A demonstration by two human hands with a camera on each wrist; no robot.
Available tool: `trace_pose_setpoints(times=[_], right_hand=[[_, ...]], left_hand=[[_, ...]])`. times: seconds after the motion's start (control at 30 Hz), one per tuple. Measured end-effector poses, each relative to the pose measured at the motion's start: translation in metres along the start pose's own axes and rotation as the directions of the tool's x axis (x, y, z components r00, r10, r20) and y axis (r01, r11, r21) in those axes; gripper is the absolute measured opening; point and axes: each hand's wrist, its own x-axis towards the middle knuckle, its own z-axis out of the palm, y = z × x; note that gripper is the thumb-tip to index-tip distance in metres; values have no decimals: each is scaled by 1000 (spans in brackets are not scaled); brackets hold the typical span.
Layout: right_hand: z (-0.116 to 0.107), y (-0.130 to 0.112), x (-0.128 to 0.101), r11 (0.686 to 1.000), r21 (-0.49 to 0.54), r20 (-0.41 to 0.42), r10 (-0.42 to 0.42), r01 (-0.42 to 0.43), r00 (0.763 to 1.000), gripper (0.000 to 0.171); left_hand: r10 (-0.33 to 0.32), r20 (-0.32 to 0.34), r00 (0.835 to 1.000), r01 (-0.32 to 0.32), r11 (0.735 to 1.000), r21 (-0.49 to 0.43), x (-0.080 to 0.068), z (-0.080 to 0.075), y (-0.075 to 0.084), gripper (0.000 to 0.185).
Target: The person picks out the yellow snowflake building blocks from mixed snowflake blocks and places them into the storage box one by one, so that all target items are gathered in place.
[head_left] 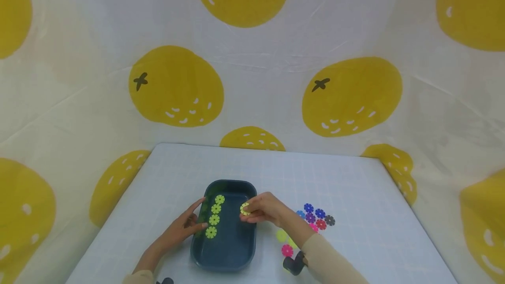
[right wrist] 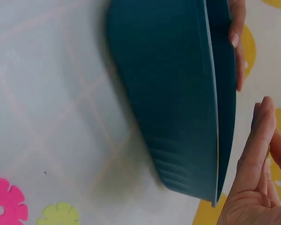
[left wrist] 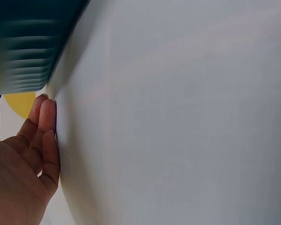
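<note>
A dark teal tray (head_left: 224,255) stands on the table with several yellow-green notched plastic discs (head_left: 214,219) in a column along its left side. My left hand (head_left: 177,231) rests at the tray's left rim, index finger and thumb spread along it. In the left wrist view its other fingers (left wrist: 48,115) lie loosely outside the tray, low by the tabletop. My right hand (head_left: 265,208) pinches another yellow-green disc (head_left: 244,209) over the tray's right side. In the right wrist view that disc is hidden behind the hand (right wrist: 255,173).
Right of the tray lie loose notched discs: blue ones (head_left: 309,207), a red one (head_left: 321,224), a dark grey one (head_left: 329,220), pink ones (head_left: 287,250) and yellow-green ones (head_left: 281,235). A pale checked cloth (head_left: 355,187) covers the table. Behind hangs a fruit-printed curtain (head_left: 260,86).
</note>
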Motion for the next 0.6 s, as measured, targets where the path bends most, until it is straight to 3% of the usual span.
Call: trace_pose_setpoints(times=[0.17, 0.43, 0.6], right_hand=[[5, -3, 3, 1000, -8, 45, 2, -2, 999, 28], [13, -7, 7, 1000, 3, 74, 1, -1, 997, 25], [20, -11, 9, 1000, -4, 95, -16, 17, 995, 22]], left_hand=[[4, -6, 1000, -4, 1000, 2, -4, 0, 7, 73], [-4, 15, 1000, 5, 1000, -8, -15, -6, 36, 73], [1, 20, 1000, -1, 1000, 2, -17, -7, 39, 73]])
